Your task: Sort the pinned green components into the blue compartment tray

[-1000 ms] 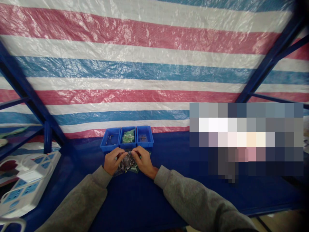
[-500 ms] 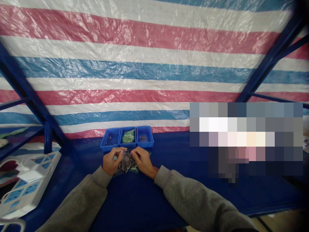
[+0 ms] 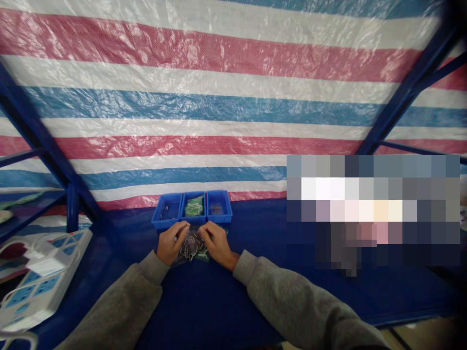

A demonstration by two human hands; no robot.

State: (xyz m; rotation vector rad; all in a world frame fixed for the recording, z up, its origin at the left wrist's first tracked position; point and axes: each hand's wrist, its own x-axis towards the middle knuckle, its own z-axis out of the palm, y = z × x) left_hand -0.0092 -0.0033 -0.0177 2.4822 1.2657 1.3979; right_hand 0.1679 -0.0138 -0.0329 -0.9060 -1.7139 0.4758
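We log grey sweatshirt sleeves (image 3: 120, 304) entering from the near edge, both forearms resting toward bench centre over a blue bench cover (image 3: 204, 304). L hand (image 3: 169, 243) and R hand (image 3: 219, 244) are close together, with the fingers (image 3: 180, 230) of both at narrow pinch on a clear poly bag (image 3: 191, 245). Bag sits centre, btwn the hands, and holds many small metal pins or screws; exact type too small to confirm. A green packet (image 3: 204, 257) lies partly hidden under the bag.

Just beyond the hands, three blue plastic bins (image 3: 193, 209) stand in a row, side by side. L bin has a few small metal parts, middle bin green packets, R bin a small clear bag. Far left: white power strip (image 3: 40, 282) w/ blue sockets and loose cords. Farthest: striped tarp (image 3: 182, 116) on blue steel frame (image 3: 47, 131). Far-right area pixelated, not assessed.

Risks: excess pinch force could split the bag, or sharp part ends could puncture it, spilling parts onto the dark cover, where they would be hard to spot. Knuckles near bins could knock them if hands move abruptly.
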